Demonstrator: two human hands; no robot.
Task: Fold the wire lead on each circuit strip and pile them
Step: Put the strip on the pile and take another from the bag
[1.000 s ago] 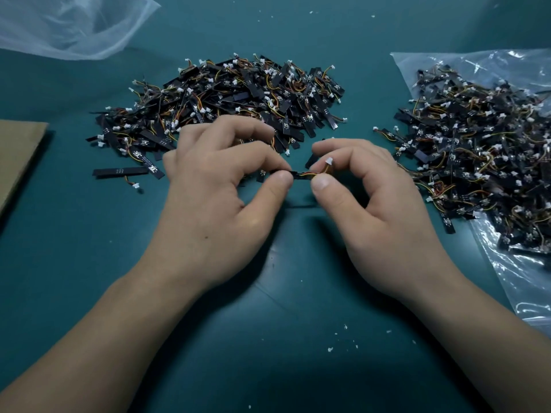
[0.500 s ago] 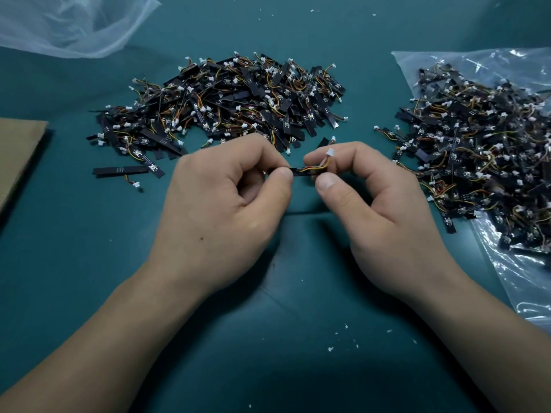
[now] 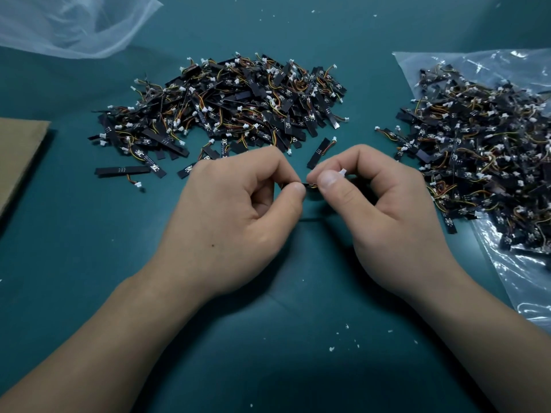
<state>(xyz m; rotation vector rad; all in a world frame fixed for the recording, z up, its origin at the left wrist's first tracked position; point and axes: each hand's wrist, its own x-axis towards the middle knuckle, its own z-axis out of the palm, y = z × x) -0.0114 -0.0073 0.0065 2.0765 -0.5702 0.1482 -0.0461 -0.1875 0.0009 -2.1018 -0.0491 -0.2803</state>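
Folding at tabletop (image 3: pixel 268 323) centre: left hand (image 3: pixel 238 210) pinched strip (image 3: pixel 304 183), right hand (image 3: pixel 384 216) pinched lead (image 3: pixel 313 186).
Strip looked light, stiff; lead soft, likely fragile at joint; grip by connector (image 3: pixel 342 172).

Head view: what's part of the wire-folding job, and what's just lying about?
Job:
left hand
right hand
strip pinched between both hands
middle pile of strips
right pile of strips

Lying about:
clear bag at top left
cardboard at left edge
white crumbs near the front
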